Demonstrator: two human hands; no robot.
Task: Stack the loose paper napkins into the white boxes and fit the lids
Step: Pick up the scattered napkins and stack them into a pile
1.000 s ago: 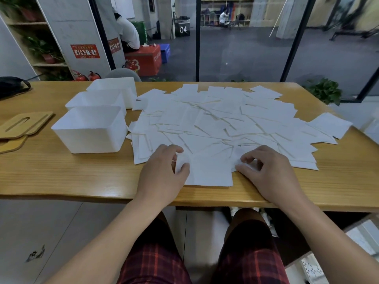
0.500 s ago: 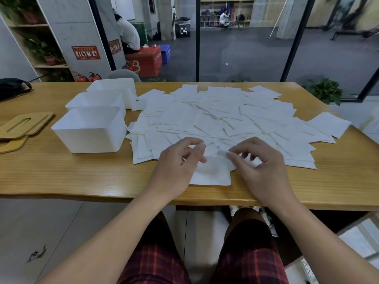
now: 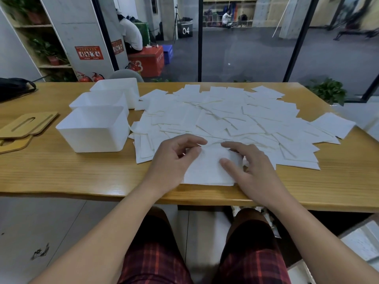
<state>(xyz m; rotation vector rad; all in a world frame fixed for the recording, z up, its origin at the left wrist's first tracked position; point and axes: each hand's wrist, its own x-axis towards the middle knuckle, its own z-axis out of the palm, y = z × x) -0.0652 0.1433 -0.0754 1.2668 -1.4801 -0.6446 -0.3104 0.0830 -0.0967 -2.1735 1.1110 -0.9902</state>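
Several loose white paper napkins (image 3: 225, 115) lie spread across the middle of the wooden table (image 3: 61, 171). A small squared pile of napkins (image 3: 207, 171) sits near the front edge. My left hand (image 3: 174, 158) pinches the pile's upper left corner between thumb and fingers. My right hand (image 3: 252, 167) rests on the pile's right side, thumb pressing on top. Three open white boxes stand in a row at the left: the nearest box (image 3: 94, 130), the middle box (image 3: 98, 99) and the far box (image 3: 119, 87). Two bamboo lids (image 3: 26, 124) lie left of the boxes.
A black bag (image 3: 14, 87) lies at the table's far left. Behind the table is a glass wall with a person sitting beyond it. A potted plant (image 3: 328, 91) stands past the right far corner. My knees in plaid shorts are under the front edge.
Both hands came closer together over the near pile. The left hand shifted right to the pile's corner, and the right thumb now presses on the pile's top.
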